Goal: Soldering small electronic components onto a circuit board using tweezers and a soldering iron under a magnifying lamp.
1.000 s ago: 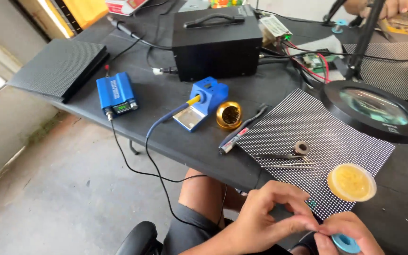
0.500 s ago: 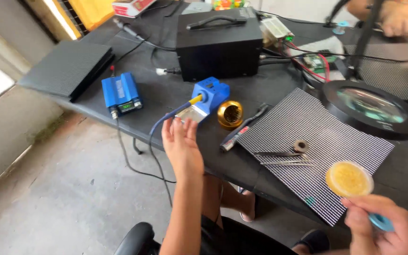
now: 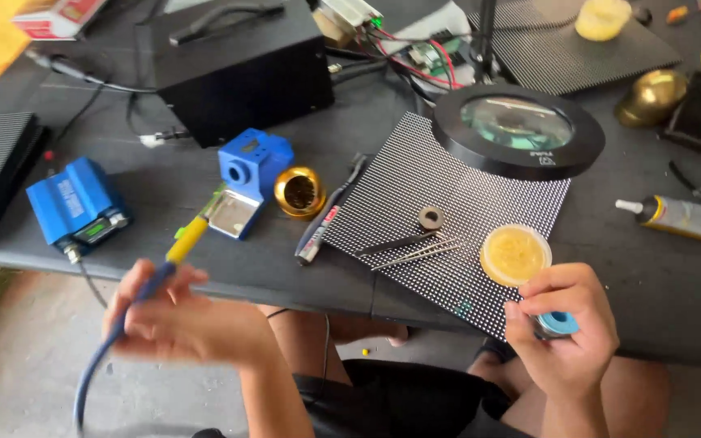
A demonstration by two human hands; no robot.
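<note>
Our left hand point(image 3: 180, 320) has drawn back from the surface point(image 3: 204, 268), now closed around the soldering iron point(image 3: 176, 251), while our right hand point(image 3: 565, 328) grips a blue spool point(image 3: 560, 323), both ready beside the dotted panel point(image 3: 448, 219).

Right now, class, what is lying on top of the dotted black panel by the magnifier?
On the dotted panel lie a small dark ring, tweezers and a round tub of yellow paste. The magnifier lamp covers its far corner, so anything beneath there is hidden.
</note>
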